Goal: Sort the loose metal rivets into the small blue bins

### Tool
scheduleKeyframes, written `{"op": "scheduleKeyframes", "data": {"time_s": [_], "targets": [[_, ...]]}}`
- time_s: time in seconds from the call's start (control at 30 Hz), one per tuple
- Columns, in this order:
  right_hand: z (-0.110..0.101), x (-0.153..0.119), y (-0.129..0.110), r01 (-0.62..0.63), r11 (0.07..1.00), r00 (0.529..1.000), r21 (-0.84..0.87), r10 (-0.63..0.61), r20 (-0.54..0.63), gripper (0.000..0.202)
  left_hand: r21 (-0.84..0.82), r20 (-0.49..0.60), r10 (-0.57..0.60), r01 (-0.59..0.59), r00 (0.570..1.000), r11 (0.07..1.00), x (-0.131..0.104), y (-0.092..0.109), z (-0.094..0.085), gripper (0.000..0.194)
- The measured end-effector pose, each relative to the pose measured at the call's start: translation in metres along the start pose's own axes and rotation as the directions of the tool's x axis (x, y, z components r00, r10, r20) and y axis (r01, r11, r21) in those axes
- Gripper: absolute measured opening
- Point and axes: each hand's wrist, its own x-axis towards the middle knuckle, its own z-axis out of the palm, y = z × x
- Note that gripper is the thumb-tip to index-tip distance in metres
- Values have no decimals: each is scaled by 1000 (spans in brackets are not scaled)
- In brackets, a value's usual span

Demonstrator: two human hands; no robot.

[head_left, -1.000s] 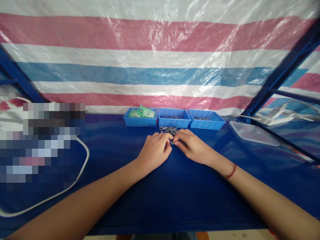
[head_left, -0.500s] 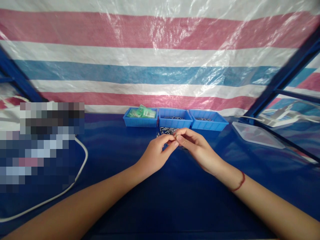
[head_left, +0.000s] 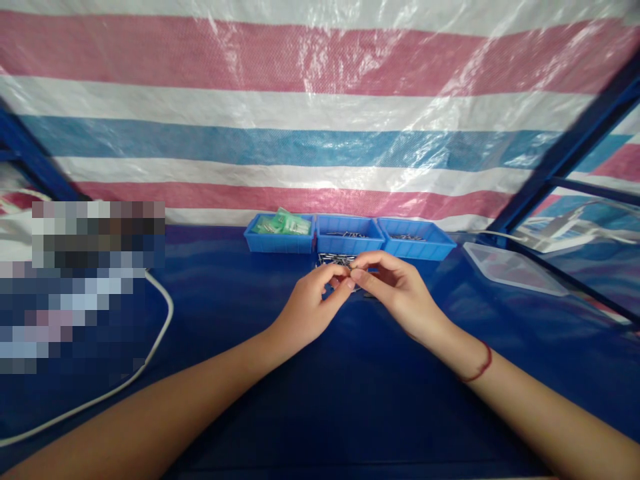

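My left hand (head_left: 320,297) and my right hand (head_left: 393,287) meet above the blue table, fingertips touching. Both are closed in a pinch, thumb against fingers. What sits between the fingertips is small and mostly hidden, so I cannot make out its kind. Just beyond the hands lies a pile of thin metal pieces (head_left: 334,259), partly covered by my fingers. Behind it stand three blue bins in a row. The left bin (head_left: 280,244) holds green packets (head_left: 284,222); the middle bin (head_left: 350,245) and the right bin (head_left: 417,249) hold small dark metal pieces.
A white cable (head_left: 167,317) curves over the table (head_left: 350,400) at left, beside a blurred-out area. On the right lies a translucent plastic lid or tray (head_left: 515,270), near a white device (head_left: 555,233). Blue frame posts (head_left: 575,147) flank a striped plastic sheet (head_left: 300,147).
The view has shifted very slightly. Both hands stay together at nearly the same spot, with small finger movements at the pinch.
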Motion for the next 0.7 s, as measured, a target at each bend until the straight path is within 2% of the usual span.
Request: {"op": "scheduleKeyframes", "data": {"time_s": [0.13,0.23,0.37,0.5,0.6,0.7], "targets": [[-1,1,2,11,997,999,-81,-15,-51,15,-35,-96,-62,59,993,998,0,-3,-1,8],[-2,2,6,-4,991,998,-133,-4,-60,16,-55,-154,-65,58,986,997,1,-4,-2,9],[-2,2,10,25,975,1000,-219,-28,-13,15,-25,-192,-18,14,981,1000,1,-2,-4,8],[1,1,9,90,950,995,-300,-73,70,14,-8,-185,4,-6,983,1000,0,-2,-4,9],[2,2,9,5,980,997,-199,11,78,18,-18,-209,-2,-2,978,1000,0,-2,-4,11],[-4,9,12,-163,987,982,-7,162,-93,20,-33,-231,-9,1,973,999,1,-3,-3,23]]}}
